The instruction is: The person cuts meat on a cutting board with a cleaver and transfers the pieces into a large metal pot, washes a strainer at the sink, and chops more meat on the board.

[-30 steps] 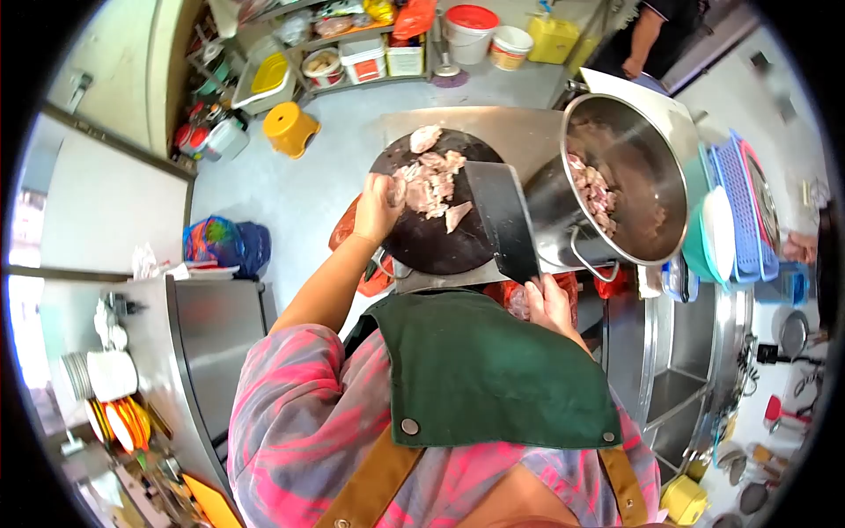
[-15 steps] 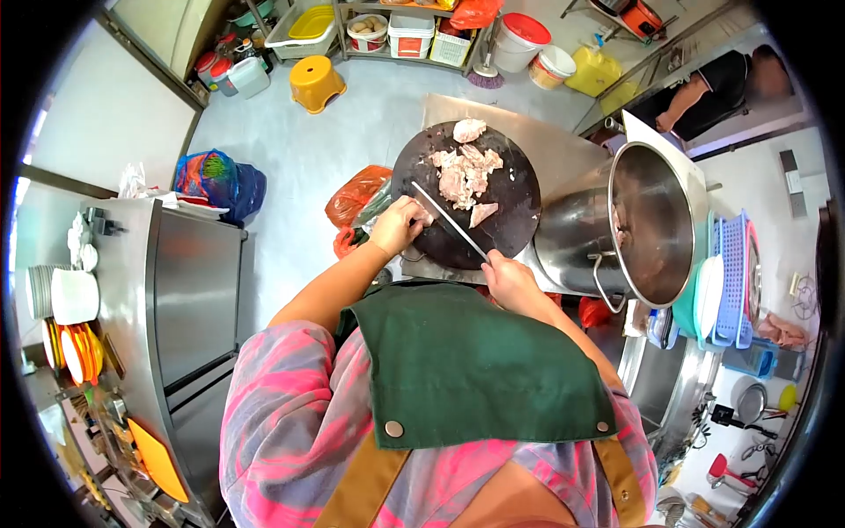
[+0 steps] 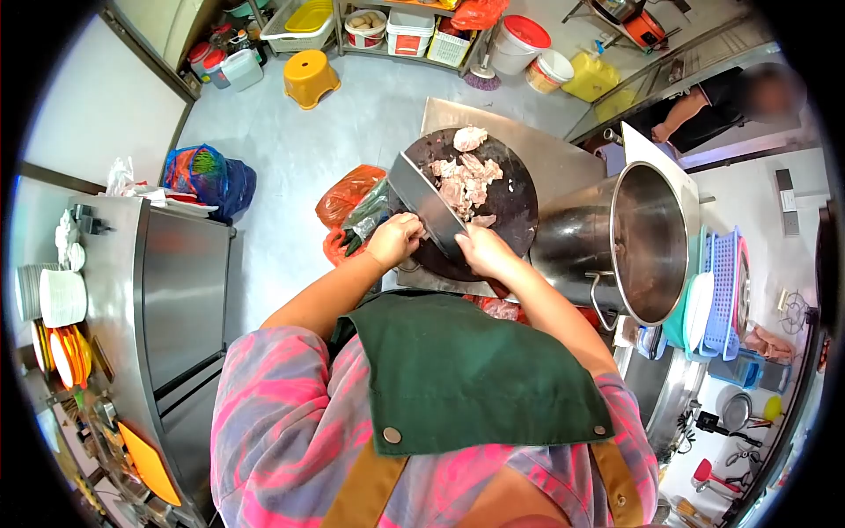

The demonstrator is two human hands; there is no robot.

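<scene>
A round dark chopping board point(image 3: 521, 207) carries pale chopped meat point(image 3: 466, 187), with one rounded piece near its far edge. My right hand point(image 3: 484, 251) is closed round the handle end of a broad cleaver point(image 3: 427, 198), whose blade is tilted over the left part of the board. At the board's near left edge, my left hand point(image 3: 398, 239) is closed on a small piece of meat, mostly hidden by the fingers and blade. To the right of the board a large steel pot point(image 3: 576, 242) leans with its mouth to the right.
An orange bag point(image 3: 348, 195) lies left of the board. A yellow stool point(image 3: 310, 79) stands on the floor beyond it. Baskets point(image 3: 723, 290) are stacked right of the pot, and a steel cabinet point(image 3: 180, 299) stands at the left. Another person's arm point(image 3: 682, 114) shows at the upper right.
Over the last second my left hand has moved to the board's near left edge. The cleaver has swung leftward, and its broad face has turned into view since half a second ago.
</scene>
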